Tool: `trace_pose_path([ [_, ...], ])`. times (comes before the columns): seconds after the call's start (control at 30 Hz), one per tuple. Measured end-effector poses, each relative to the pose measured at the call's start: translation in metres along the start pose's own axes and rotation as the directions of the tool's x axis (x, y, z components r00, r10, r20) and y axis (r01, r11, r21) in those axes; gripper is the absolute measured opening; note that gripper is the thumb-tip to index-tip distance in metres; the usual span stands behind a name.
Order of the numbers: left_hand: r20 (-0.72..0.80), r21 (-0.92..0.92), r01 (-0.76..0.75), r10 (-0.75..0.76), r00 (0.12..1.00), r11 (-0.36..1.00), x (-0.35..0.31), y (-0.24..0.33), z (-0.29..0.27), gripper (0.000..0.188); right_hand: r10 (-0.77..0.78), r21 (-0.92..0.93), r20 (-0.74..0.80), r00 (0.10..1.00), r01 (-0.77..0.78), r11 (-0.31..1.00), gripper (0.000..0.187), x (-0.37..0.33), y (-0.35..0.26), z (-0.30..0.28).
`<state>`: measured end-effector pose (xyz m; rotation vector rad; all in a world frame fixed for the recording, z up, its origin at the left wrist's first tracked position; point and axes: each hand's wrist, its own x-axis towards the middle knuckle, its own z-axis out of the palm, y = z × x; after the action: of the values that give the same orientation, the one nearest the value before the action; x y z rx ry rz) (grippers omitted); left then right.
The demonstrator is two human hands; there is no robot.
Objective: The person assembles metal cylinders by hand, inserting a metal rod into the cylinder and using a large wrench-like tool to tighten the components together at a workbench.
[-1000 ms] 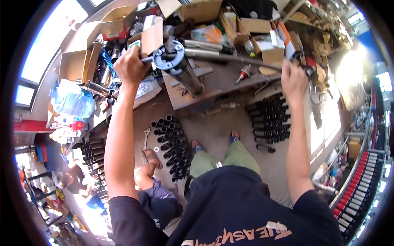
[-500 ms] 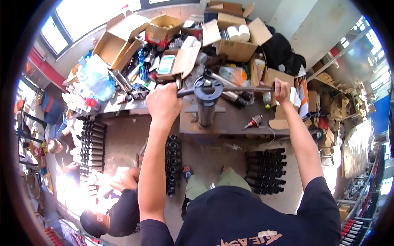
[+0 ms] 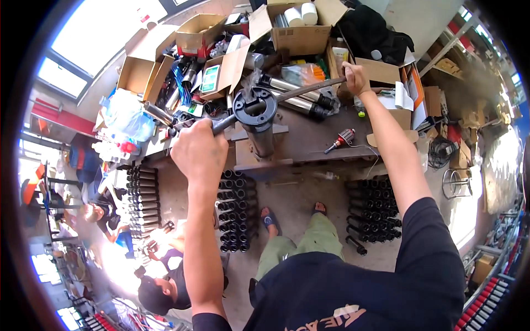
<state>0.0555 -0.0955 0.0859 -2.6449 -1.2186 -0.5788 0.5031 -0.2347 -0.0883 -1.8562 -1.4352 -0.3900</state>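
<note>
Bar (image 3: 312, 89) is gripped near both ends in the head view: its nearer end is wrapped by the left hand (image 3: 201, 146), closed in a fist, and its farther end by the right hand (image 3: 356, 79), fingers likewise curled tight. Between them it is laid across a slotted dark ring (image 3: 269, 111) atop an upright cylinder (image 3: 262, 143) at the front of the workbench (image 3: 309, 129). Since half a second ago, the right end has been pushed away and the left drawn nearer; turning force is apparently being applied at the ring.
</note>
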Motion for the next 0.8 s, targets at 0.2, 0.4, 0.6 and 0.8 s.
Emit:
trace_pose_path([
  [0.2, -0.122, -0.075, -0.142, 0.132, 0.984, 0.987, 0.046, -0.066, 0.045, 0.014, 0.11, -0.459, -0.12, 0.987, -0.154, 0.875, 0.038, -0.107, -0.105, -0.068],
  [0.4, -0.164, -0.247, -0.192, 0.154, 0.974, 0.95, 0.066, -0.079, 0.064, 0.011, 0.632, -0.55, -0.192, 0.751, -0.615, 0.564, 0.055, -0.096, -0.202, -0.094],
  [0.6, -0.274, -0.3, -0.265, 0.184, 0.944, 0.916, 0.071, -0.095, 0.098, 0.02, 0.49, -0.574, -0.261, 0.832, -0.542, 0.614, 0.052, -0.094, -0.208, -0.103],
  [0.8, -0.429, -0.216, -0.299, 0.184, 0.884, 0.93, 0.08, -0.084, 0.084, 0.023, 0.572, -0.469, -0.306, 0.761, -0.643, 0.605, 0.05, -0.13, -0.274, -0.107],
])
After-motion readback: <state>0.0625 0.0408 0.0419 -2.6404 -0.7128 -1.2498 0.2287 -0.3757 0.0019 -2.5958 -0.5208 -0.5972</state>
